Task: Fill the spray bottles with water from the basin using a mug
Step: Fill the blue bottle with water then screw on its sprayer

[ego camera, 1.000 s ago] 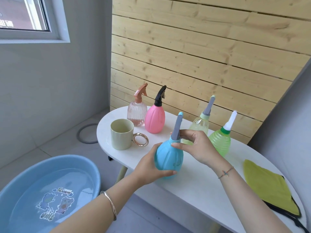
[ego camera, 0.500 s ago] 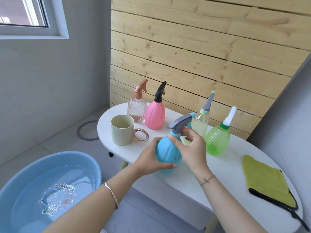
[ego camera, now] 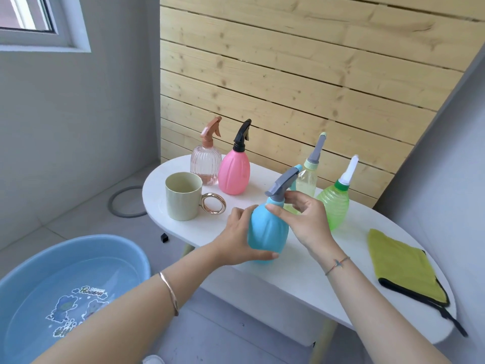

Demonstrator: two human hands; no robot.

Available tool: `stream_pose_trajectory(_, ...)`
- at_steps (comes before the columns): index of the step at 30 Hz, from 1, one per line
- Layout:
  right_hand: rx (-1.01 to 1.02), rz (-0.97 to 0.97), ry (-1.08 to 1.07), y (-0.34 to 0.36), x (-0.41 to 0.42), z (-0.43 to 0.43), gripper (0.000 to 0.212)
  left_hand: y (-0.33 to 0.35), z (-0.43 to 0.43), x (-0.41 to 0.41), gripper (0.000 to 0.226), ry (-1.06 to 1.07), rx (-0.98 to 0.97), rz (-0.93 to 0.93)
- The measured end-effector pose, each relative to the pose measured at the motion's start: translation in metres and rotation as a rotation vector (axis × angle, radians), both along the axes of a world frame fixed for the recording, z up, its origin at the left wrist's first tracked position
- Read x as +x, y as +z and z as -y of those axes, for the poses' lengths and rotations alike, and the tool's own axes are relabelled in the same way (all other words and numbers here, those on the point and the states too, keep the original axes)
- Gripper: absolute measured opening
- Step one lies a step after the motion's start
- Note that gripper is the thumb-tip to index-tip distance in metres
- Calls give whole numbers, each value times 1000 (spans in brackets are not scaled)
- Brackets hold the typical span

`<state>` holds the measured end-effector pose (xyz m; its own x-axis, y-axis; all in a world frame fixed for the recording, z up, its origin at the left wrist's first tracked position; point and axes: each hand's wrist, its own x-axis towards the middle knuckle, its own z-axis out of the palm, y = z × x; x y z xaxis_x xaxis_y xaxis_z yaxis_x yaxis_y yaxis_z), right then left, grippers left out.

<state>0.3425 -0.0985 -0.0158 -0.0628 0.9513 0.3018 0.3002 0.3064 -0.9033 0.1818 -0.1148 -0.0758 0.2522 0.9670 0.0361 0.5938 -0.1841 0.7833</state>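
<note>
On the floor at the far left sits the blue basin (ego camera: 105,239), holding water, below the edge of the white surface (ego camera: 288,279). On that surface the pale green mug (ego camera: 182,198) stands upright with its gold ring handle turned toward the hands, and the clear pink ribbed spray bottle (ego camera: 206,164) and the solid pink spray bottle (ego camera: 234,174) stand just behind it. Next, the left hand (ego camera: 240,232) wraps round the belly of the blue spray bottle (ego camera: 267,232), which stands near the front edge. The right hand (ego camera: 307,222) pinches the collar under its grey trigger head (ego camera: 283,183), apparently to unscrew it. The risks lie here. A hard twist against a weak left grip could spin or tip the bottle off the near edge. The right elbow or wrist, swinging back, could knock the pale yellow spray bottle (ego camera: 307,179) or the green spray bottle (ego camera: 334,203) just behind it. A head lifted out carelessly may drip or roll away. At the far right a yellow-green cloth (ego camera: 401,269) lies flat.
</note>
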Motion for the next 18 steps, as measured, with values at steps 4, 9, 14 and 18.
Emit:
stream_pose_trajectory(4, 57, -20, -100, -8, -1, 5, 24, -4, 11, 14, 88, 80, 85, 63)
stream_pose_trajectory(9, 41, -88, -171, -10, 11, 9, 27, -9, 27, 34, 85, 88, 82, 137)
stream_pose_trajectory(14, -32, -86, -102, -5, 25, 9, 23, -1, 18, 22, 109, 64, 154, 83)
stream_pose_trajectory(18, -81, -65, -73, -5, 28, 7, 25, 7, -13, 14, 113, -89, 50, 99)
